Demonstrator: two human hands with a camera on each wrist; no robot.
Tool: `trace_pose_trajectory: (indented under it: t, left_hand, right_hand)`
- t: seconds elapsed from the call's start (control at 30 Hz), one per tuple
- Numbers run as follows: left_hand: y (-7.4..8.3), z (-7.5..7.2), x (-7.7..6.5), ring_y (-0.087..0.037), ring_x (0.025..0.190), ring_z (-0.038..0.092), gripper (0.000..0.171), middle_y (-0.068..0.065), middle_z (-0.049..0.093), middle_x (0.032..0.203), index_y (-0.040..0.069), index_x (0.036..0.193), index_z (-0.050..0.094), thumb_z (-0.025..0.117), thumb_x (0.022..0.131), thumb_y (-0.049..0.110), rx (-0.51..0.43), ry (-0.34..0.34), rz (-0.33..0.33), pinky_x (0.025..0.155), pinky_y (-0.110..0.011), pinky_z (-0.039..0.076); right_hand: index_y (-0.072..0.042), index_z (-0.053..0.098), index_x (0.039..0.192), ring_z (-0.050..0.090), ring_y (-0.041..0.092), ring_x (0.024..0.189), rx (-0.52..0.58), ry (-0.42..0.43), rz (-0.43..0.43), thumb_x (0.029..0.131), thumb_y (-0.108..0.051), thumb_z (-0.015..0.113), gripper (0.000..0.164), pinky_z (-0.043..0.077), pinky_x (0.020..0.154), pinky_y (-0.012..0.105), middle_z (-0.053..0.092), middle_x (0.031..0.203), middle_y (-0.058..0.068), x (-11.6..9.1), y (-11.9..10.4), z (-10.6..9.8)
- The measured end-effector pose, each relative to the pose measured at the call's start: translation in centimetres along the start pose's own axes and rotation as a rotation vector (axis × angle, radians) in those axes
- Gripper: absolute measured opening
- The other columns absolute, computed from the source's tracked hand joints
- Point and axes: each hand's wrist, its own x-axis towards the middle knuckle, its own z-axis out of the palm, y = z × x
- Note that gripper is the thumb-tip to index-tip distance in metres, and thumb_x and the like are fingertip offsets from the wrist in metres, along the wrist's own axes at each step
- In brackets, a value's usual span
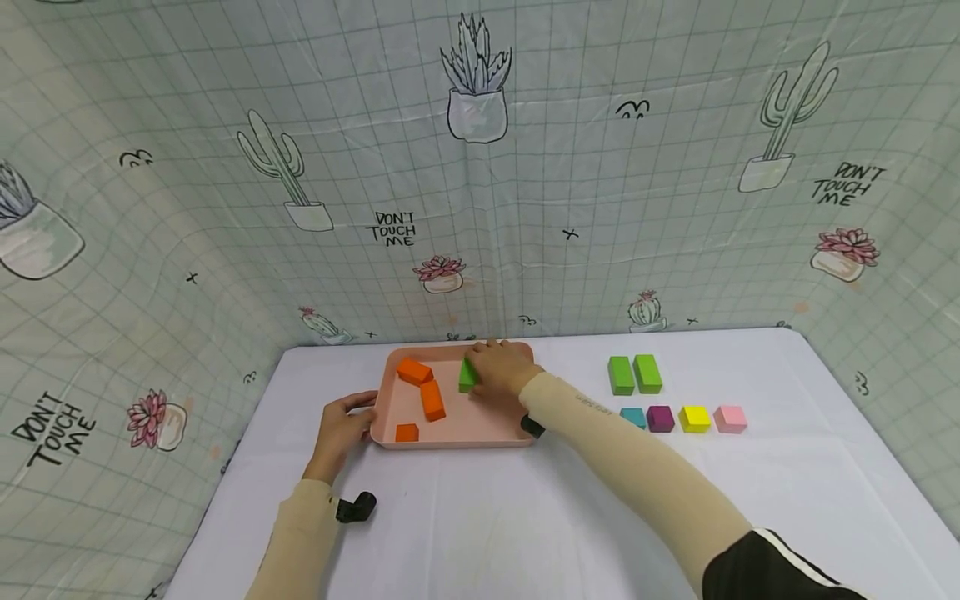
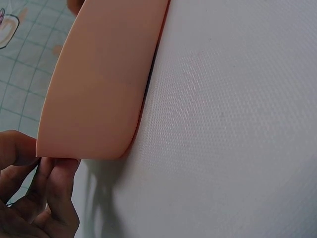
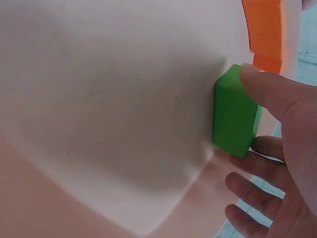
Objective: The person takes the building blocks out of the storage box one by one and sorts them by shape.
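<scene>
Left hand (image 1: 345, 429) is pinching the wall of the pink tray (image 1: 480, 425) at its left side, fingers bent about the edge and apparently steadying it; right hand (image 1: 504, 367) is reaching over the tray's far right part, thumb on one end of a green block (image 3: 235, 114) and fingers at the other, so it is holding that block in a narrow grip; the block is sitting inside the tray, though whether its underside is resting fully on the floor, I cannot tell. Progress, as judged from the layout: under way, roughly at the middle; three orange pieces are lying in the tray, to the left of the right hand, two longer ones (image 1: 415, 372) (image 1: 432, 401) appearing to touch end to end and a shorter-looking one (image 1: 407, 432) standing apart, just right of the left hand. Outside the tray, well to the right of the right hand, six pieces are waiting on the desk (image 1: 465, 525): two green blocks (image 1: 621, 376) (image 1: 648, 374) side by side; nearer the person, a row of teal cube (image 1: 635, 416), partly hidden by the right forearm, purple cube (image 1: 661, 419), yellow cube (image 1: 695, 419) and pink cube (image 1: 731, 419); the held block is not yet released.
</scene>
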Motion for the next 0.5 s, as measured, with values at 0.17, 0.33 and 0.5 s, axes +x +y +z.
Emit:
trace_pose_trajectory:
  t: [0.17, 0.33, 0.5]
  left_hand:
    - [-0.3, 0.0, 0.2, -0.013, 0.082, 0.061, 0.041, -0.027, 0.062, 0.140, -0.006, 0.139, 0.064, 0.057, 0.099, 0.000, 0.001, -0.001, 0.009, 0.064, -0.020, 0.053]
    - [-0.4, -0.1, 0.1, -0.013, 0.082, 0.061, 0.041, -0.027, 0.062, 0.141, -0.005, 0.140, 0.064, 0.056, 0.100, 0.000, 0.005, -0.005, 0.006, 0.064, -0.020, 0.053]
    - [0.0, 0.0, -0.1, -0.017, 0.086, 0.061, 0.040, -0.027, 0.061, 0.142, -0.005, 0.140, 0.063, 0.057, 0.101, 0.000, 0.013, -0.009, -0.002, 0.065, -0.020, 0.053]
  right_hand:
    - [-0.009, 0.058, 0.145, 0.053, 0.035, 0.139, -0.003, 0.008, -0.003, 0.097, -0.039, 0.078, 0.060, 0.036, 0.122, 0.052, 0.060, 0.151, 0.011, 0.5, -0.1, 0.3]
    - [-0.009, 0.059, 0.145, 0.053, 0.032, 0.138, -0.019, 0.000, -0.011, 0.094, -0.034, 0.081, 0.061, 0.037, 0.122, 0.049, 0.059, 0.151, 0.009, 0.3, -0.3, 0.4]
    - [-0.010, 0.063, 0.139, 0.054, 0.030, 0.133, -0.029, 0.027, -0.044, 0.091, -0.033, 0.085, 0.057, 0.042, 0.118, 0.046, 0.061, 0.146, 0.007, -0.8, 0.3, 0.3]
